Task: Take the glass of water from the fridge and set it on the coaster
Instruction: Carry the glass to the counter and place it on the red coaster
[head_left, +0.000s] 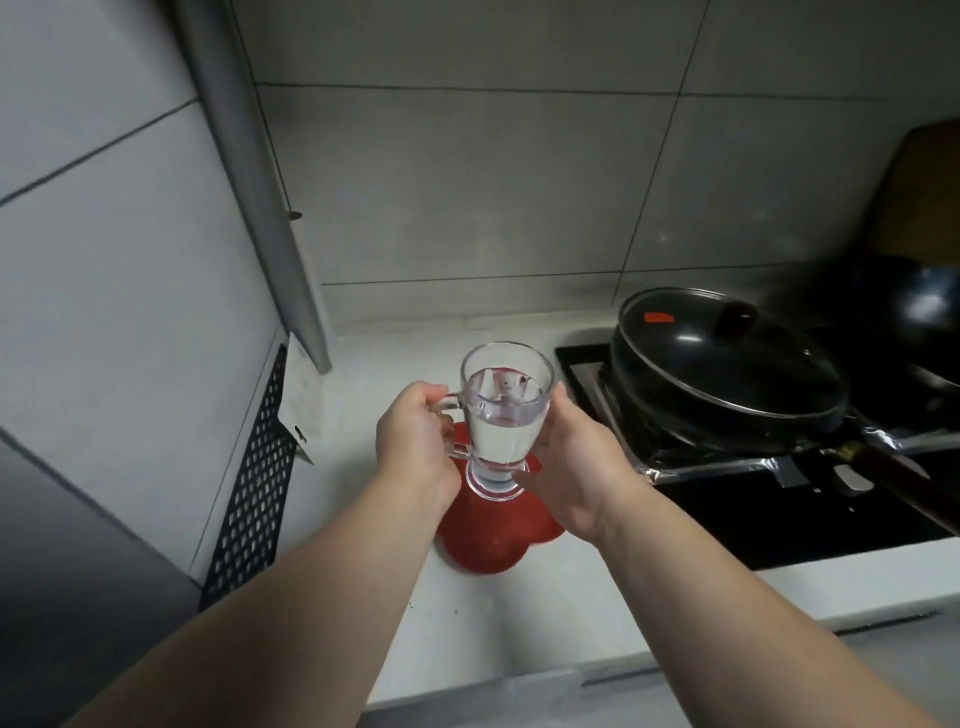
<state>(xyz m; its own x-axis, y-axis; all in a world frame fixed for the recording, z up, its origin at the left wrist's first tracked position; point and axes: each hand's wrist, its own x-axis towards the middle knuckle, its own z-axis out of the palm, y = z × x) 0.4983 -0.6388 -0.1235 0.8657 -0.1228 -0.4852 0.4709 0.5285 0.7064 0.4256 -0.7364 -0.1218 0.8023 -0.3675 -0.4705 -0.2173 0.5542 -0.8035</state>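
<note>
Glass of water (503, 415), a clear footed mug with a side handle, filled to roughly three quarters, is held upright between both hands over the red lobed coaster (493, 530). Left hand (415, 441) is closed around the handle; its fingers curl through the loop and are hidden behind the knuckles, so the exact grip cannot be made out. Right hand (566, 467) is partly open, palm cupped against the side of the bowl, fingertips at the stem near the foot; the thumb sits by the rim. Both hands have hold of the same glass.

The foot of the glass overlaps the coaster in this view. Whether it rests on the coaster or hangs just above it cannot be determined. The coaster's far edge is covered by the glass and the left wrist; its near lobes are visible on the white tabletop (519, 623).

To the right, near the right hand, a black frying pan with a glass lid (727, 364) sits on a black hob (753, 509) whose edge is lined with foil. A second dark pan (914, 312) behind it is blurred and cut off by the frame. A brown board (924, 187) is cut off at the upper right. On the left, a black perforated panel (254, 483) stands against grey tiled wall (467, 182). A grey surface at lower left cannot be identified.
</note>
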